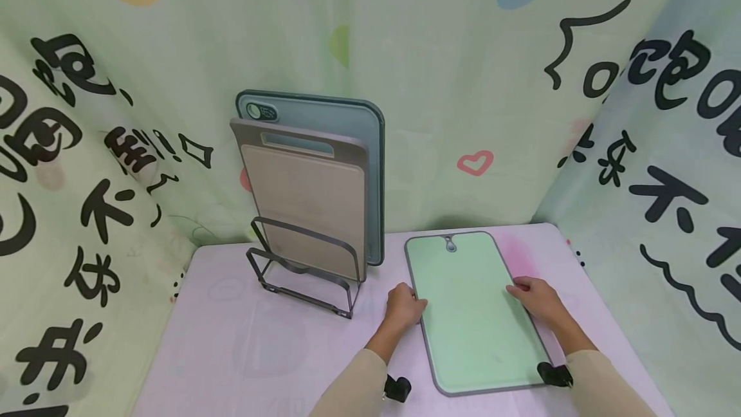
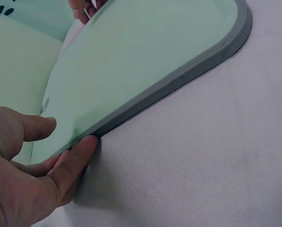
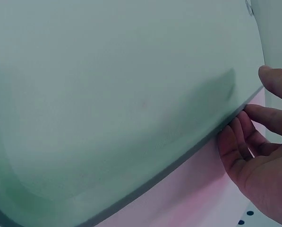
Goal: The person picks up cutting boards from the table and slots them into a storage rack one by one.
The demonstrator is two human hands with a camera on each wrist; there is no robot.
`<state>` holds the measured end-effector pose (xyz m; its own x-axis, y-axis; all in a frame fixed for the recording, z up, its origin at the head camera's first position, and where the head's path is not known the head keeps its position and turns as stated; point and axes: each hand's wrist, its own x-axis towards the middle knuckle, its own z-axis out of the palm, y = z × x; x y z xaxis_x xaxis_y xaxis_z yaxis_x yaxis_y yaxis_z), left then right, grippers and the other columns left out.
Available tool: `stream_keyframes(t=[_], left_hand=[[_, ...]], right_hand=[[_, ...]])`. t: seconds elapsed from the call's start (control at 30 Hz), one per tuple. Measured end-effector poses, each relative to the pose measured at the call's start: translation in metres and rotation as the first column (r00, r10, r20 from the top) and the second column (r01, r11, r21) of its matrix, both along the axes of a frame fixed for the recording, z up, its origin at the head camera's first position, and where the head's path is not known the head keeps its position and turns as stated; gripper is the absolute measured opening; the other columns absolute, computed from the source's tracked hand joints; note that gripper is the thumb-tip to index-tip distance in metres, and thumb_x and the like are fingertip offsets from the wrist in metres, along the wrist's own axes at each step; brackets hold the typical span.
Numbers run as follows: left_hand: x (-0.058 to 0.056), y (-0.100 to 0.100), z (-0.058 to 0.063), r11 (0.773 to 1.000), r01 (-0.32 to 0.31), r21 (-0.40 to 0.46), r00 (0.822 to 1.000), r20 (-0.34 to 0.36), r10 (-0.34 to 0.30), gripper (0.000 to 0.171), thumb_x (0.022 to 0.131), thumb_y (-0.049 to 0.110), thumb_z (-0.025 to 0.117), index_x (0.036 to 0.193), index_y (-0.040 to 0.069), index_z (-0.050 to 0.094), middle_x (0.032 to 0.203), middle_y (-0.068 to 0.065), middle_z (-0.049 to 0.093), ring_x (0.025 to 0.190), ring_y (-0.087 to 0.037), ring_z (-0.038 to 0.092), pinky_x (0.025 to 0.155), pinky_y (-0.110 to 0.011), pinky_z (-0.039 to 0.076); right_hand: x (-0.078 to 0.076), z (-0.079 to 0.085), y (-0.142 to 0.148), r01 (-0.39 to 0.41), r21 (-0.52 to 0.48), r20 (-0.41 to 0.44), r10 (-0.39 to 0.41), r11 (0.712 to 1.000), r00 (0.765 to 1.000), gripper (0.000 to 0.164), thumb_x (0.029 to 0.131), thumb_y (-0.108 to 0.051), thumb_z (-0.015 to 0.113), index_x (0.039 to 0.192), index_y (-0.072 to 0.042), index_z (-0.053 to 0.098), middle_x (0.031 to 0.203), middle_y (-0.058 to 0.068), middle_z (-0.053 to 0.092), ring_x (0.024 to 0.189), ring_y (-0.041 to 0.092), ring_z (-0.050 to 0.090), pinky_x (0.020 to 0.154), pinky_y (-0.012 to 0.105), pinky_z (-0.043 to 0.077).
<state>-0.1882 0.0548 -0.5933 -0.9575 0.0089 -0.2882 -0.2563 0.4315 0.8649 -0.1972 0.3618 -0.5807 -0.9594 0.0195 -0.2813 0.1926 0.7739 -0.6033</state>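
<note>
A pale green cutting board (image 1: 471, 314) with a grey rim and a small hanging hole lies flat on the table. My left hand (image 1: 403, 305) is at its left edge. The fingertips (image 2: 91, 142) touch the rim there, while the thumb is raised over the board's face. At the right edge is my right hand (image 1: 535, 298). Its fingertips (image 3: 228, 139) meet the rim from the side and below, and the thumb stands off above the surface, casting a shadow on it.
A black wire rack (image 1: 307, 298) stands left of the board on the pink-white table (image 1: 231, 346). It holds a beige cutting board (image 1: 307, 198) upright, with a blue-grey board (image 1: 324, 108) behind it. Printed curtains (image 1: 428, 95) hang behind and at both sides.
</note>
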Motion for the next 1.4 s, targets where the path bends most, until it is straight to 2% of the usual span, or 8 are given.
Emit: stream_keyframes(t=[0.3, 0.5, 0.67, 0.83, 0.93, 1.17, 1.33, 1.4], left_hand=[[0.004, 0.0, 0.001, 1.0, -0.005, -0.022, 0.998, 0.062, 0.007, 0.02, 0.092, 0.007, 0.076, 0.096, -0.006, 0.061, 0.073, -0.008, 0.06, 0.049, -0.014, 0.064, 0.047, -0.022, 0.053], [0.008, -0.005, 0.008, 0.999, 0.028, -0.032, 0.996, 0.084, -0.025, 0.025, 0.092, 0.009, 0.076, 0.1, -0.007, 0.059, 0.07, -0.01, 0.059, 0.05, -0.018, 0.067, 0.048, -0.025, 0.055], [0.006, -0.012, 0.017, 0.996, 0.074, -0.042, 0.99, 0.122, -0.068, 0.03, 0.095, 0.02, 0.074, 0.102, -0.006, 0.061, 0.071, -0.01, 0.059, 0.054, -0.018, 0.063, 0.052, -0.028, 0.057], [-0.006, -0.012, 0.029, 0.982, 0.127, -0.141, 0.992, 0.04, -0.123, 0.047, 0.095, 0.026, 0.074, 0.12, -0.011, 0.062, 0.099, -0.018, 0.068, 0.079, -0.021, 0.063, 0.071, -0.039, 0.059], [-0.016, -0.011, 0.033, 0.969, 0.146, -0.2, 0.988, -0.014, -0.151, 0.053, 0.096, 0.026, 0.074, 0.128, -0.014, 0.058, 0.117, -0.024, 0.064, 0.093, -0.025, 0.062, 0.085, -0.043, 0.058], [-0.044, -0.004, 0.033, 0.918, 0.162, -0.361, 0.965, -0.138, -0.224, 0.064, 0.096, 0.026, 0.075, 0.139, -0.014, 0.051, 0.137, -0.028, 0.054, 0.122, -0.037, 0.06, 0.103, -0.044, 0.053], [-0.058, -0.002, 0.029, 0.897, 0.189, -0.399, 0.949, -0.161, -0.271, 0.071, 0.096, 0.029, 0.074, 0.149, -0.008, 0.044, 0.151, -0.024, 0.048, 0.138, -0.037, 0.05, 0.114, -0.043, 0.045], [-0.063, -0.003, 0.026, 0.886, 0.212, -0.412, 0.945, -0.145, -0.293, 0.076, 0.096, 0.031, 0.075, 0.153, -0.006, 0.04, 0.158, -0.021, 0.042, 0.146, -0.036, 0.043, 0.119, -0.043, 0.04]], right_hand=[[-0.004, 0.0, -0.002, -0.035, 0.003, -0.022, 0.035, 0.999, 0.999, 0.057, 0.107, -0.025, 0.054, 0.141, 0.019, 0.046, 0.143, 0.04, 0.049, 0.131, 0.054, 0.05, 0.106, 0.062, 0.045], [-0.005, 0.002, -0.003, -0.065, -0.005, -0.024, 0.065, 0.998, 0.998, 0.055, 0.107, -0.024, 0.054, 0.141, 0.019, 0.047, 0.144, 0.041, 0.048, 0.132, 0.056, 0.048, 0.107, 0.063, 0.045], [-0.001, 0.007, -0.003, -0.093, -0.028, -0.021, 0.092, 0.995, 0.996, 0.057, 0.108, -0.025, 0.054, 0.143, 0.019, 0.045, 0.147, 0.04, 0.046, 0.135, 0.057, 0.045, 0.109, 0.064, 0.042], [0.011, 0.007, 0.003, -0.072, -0.05, -0.031, 0.07, 0.996, 0.997, 0.06, 0.108, -0.028, 0.056, 0.146, 0.016, 0.042, 0.146, 0.038, 0.049, 0.133, 0.055, 0.049, 0.108, 0.062, 0.044], [0.02, 0.006, 0.006, -0.05, -0.057, -0.037, 0.048, 0.997, 0.998, 0.061, 0.106, -0.029, 0.058, 0.145, 0.016, 0.043, 0.14, 0.037, 0.054, 0.129, 0.054, 0.052, 0.106, 0.062, 0.046], [0.039, 0.01, 0.002, -0.015, -0.012, -0.031, 0.015, 1.0, 0.999, 0.062, 0.104, -0.03, 0.062, 0.143, 0.015, 0.046, 0.132, 0.036, 0.059, 0.123, 0.052, 0.057, 0.1, 0.059, 0.051], [0.053, 0.008, 0.004, -0.011, 0.029, -0.004, 0.011, 1.0, 1.0, 0.061, 0.102, -0.03, 0.064, 0.14, 0.015, 0.048, 0.129, 0.035, 0.061, 0.12, 0.051, 0.059, 0.096, 0.06, 0.051], [0.059, 0.006, 0.006, 0.0, 0.044, 0.026, -0.002, 0.999, 1.0, 0.064, 0.101, -0.033, 0.065, 0.138, 0.016, 0.048, 0.127, 0.035, 0.061, 0.119, 0.052, 0.059, 0.095, 0.06, 0.051]])
